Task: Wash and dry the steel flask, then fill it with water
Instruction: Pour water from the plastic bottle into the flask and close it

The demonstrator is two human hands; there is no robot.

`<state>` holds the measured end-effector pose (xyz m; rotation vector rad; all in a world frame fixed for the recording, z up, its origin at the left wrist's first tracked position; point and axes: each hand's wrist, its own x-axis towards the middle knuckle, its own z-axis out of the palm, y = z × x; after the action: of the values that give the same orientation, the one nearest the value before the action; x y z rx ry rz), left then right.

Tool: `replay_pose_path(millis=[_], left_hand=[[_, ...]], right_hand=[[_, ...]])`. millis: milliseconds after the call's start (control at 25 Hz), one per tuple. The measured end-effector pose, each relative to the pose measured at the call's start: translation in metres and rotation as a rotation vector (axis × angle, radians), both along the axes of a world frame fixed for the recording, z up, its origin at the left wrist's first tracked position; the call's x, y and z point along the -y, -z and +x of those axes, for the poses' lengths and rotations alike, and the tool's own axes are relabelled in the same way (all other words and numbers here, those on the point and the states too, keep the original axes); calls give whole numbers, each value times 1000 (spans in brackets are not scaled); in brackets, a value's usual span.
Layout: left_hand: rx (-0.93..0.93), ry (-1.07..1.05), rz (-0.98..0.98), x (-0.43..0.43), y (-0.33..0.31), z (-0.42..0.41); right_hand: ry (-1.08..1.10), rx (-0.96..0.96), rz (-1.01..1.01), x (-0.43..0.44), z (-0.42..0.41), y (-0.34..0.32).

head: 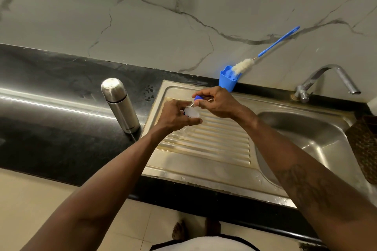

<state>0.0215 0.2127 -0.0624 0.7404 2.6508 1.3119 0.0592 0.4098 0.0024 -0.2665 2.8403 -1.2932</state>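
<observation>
Currently: cylindrical brushed-steel flask (120,106) standing upright, capped, on black stone counter (51,87), just left of ribbed steel drainboard (214,142), untouched. Left hand (175,116) curling round small white translucent piece (191,112). Right hand (218,104) pinching small blue knob (197,98) on thin stem reaching white piece. 2 hands hovering over drainboard. White-bristled blue-handled bottle brush (244,65) leaning in blue holder (227,81).

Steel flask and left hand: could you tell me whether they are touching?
Apart: head view shows a clear gap between the steel flask and the left hand.
</observation>
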Motion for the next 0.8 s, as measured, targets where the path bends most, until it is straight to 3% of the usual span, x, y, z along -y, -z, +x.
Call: replay_pose_path(millis=[120,280,360,520,680,800], left_hand=[[-79,-128,-4,-3,0,-3],[-300,-404,-39,-17,3,-2],[-295,-459,13,-21,3,-14],[-182,-484,58,-5,10,-48],[-99,-448,125,13,26,-68],[-61,-464,158,17,32,-79]], right_hand=[[138,-43,-155,4,-11,7],[523,-198,44,32,-44,11],[562,-202,88,45,-55,9],[397,-170,-94,51,-80,19],[-35,8,-142,51,-102,27],[-61,-75,-115,54,-114,32]])
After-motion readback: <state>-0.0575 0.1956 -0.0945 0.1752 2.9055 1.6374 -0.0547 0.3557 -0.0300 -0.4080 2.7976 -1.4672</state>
